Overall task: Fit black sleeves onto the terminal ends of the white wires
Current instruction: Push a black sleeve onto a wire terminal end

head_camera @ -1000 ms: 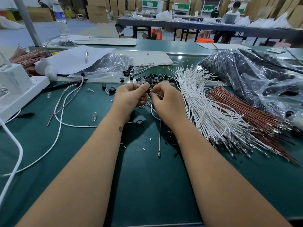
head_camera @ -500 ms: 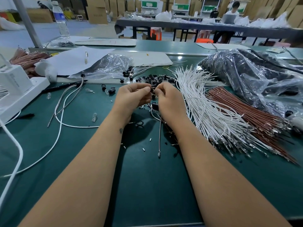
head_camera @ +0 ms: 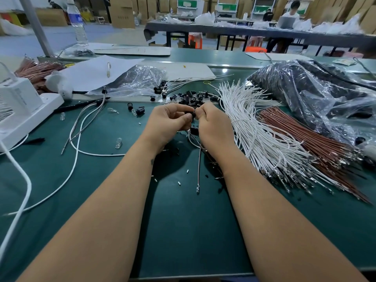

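My left hand (head_camera: 168,124) pinches a small black sleeve (head_camera: 191,115) at its fingertips. My right hand (head_camera: 215,125) meets it from the right, fingers curled round a wire (head_camera: 199,169) that hangs down below the palm to a metal terminal near the mat. What the right fingertips hold at the sleeve is hidden. Behind the hands lies a heap of loose black sleeves (head_camera: 190,98). A big fan of white wires (head_camera: 254,135) spreads to the right of my right hand.
Brown wires (head_camera: 317,151) lie right of the white ones, under a crumpled plastic bag (head_camera: 317,94). A white device (head_camera: 22,110) with cables sits at the left edge. Loose sleeves and clear bulbs (head_camera: 118,143) dot the green mat (head_camera: 193,231). Paper and a water bottle (head_camera: 76,23) stand behind.
Both hands have drawn closer together and lifted slightly. The black sleeve now shows between the fingertips of the two hands.
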